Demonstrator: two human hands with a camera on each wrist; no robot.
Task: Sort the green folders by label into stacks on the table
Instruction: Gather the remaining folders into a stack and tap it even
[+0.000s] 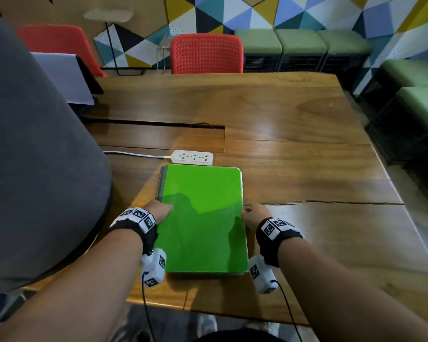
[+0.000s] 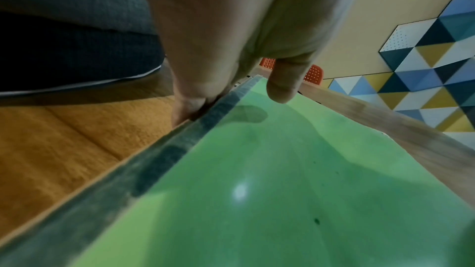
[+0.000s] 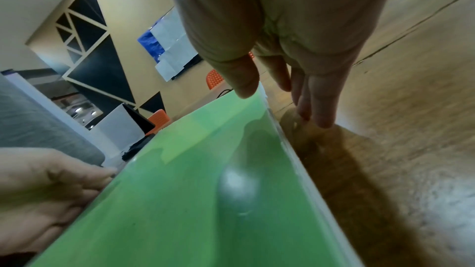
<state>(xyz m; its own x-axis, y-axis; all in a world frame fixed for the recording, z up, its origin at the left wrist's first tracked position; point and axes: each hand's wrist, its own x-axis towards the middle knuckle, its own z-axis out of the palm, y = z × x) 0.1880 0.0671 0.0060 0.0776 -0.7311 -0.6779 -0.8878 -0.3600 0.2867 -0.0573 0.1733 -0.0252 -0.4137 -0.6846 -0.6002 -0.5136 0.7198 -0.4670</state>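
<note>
Near the table's (image 1: pixel 294 144) front edge, I see the stack of green folders (image 1: pixel 203 218) lying flat, just short of a white power strip (image 1: pixel 192 157). My left hand (image 1: pixel 158 211) grips its left edge, thumb on top; my right hand (image 1: pixel 253 213) rests along its right edge, fingers straight.

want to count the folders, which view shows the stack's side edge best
The left wrist view: the stack's layered left edge runs along the frame beside the left hand. The head view shows mostly its top cover; the right wrist view shows only a thin right edge.
</note>
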